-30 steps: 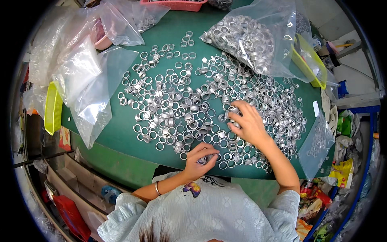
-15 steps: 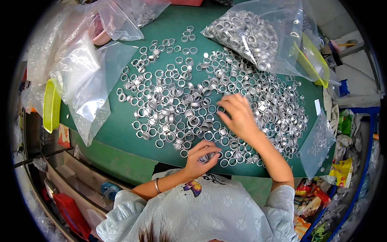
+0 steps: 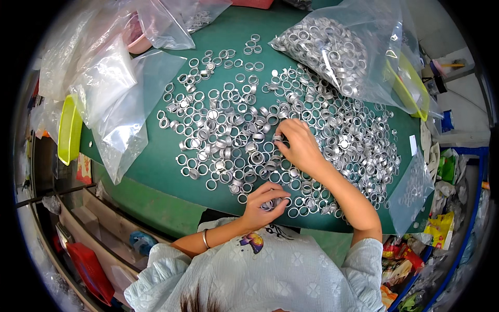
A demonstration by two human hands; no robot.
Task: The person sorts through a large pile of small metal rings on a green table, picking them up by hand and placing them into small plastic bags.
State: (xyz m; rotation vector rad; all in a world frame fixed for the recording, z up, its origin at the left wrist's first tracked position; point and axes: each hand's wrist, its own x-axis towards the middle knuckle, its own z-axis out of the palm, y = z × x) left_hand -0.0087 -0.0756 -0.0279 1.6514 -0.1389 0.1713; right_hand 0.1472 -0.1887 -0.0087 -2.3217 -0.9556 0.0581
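Many silver metal rings [image 3: 227, 130] lie spread over the green table, some flat and some on edge. My left hand [image 3: 263, 204] is curled at the near edge of the table, closed around several metal rings [image 3: 268, 205] that show between thumb and fingers. Farther out and to the right, my right hand [image 3: 295, 143] pinches a single metal ring [image 3: 278, 138] between thumb and fingertips, just above the spread. A denser heap of rings [image 3: 358, 156] lies to the right of my right forearm.
A clear bag full of rings [image 3: 327, 52] rests at the back right, beside a yellow-green basket [image 3: 408, 88]. Empty clear bags [image 3: 112, 99] and another yellow-green basket [image 3: 69, 130] are at the left. A flat clear bag [image 3: 412, 190] hangs at the right edge of the table [image 3: 171, 182].
My right hand has moved slightly left and its fingers have closed on a ring. The left hand stays at the near edge, still around its rings. The whole view has shifted a little.
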